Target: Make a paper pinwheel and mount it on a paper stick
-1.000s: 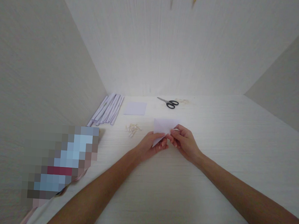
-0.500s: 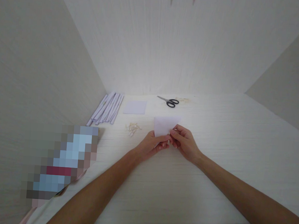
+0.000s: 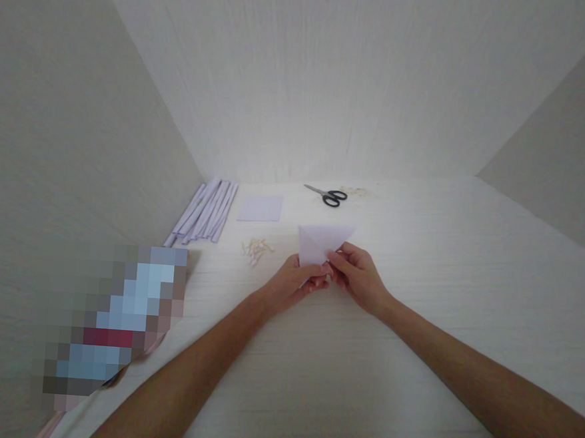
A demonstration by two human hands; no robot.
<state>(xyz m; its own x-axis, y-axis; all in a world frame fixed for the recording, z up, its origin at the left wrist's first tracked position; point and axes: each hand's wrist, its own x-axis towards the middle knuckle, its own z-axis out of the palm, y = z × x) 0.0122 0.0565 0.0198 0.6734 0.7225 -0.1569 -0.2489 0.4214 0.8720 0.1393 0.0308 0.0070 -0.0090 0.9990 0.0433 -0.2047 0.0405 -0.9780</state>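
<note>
The white table (image 3: 413,361) carried everything; far back lay a bundle of folded paper strips (image 3: 203,211), a flat paper square (image 3: 260,208), scissors (image 3: 328,195) and a small heap of toothpicks (image 3: 256,249). Near the middle, the left hand (image 3: 293,282) and right hand (image 3: 356,273) both pinched the lower corner of a folded paper triangle (image 3: 321,241), raised just above the table. It looked light, thin and easily creased, best held by its corner or edges
</note>
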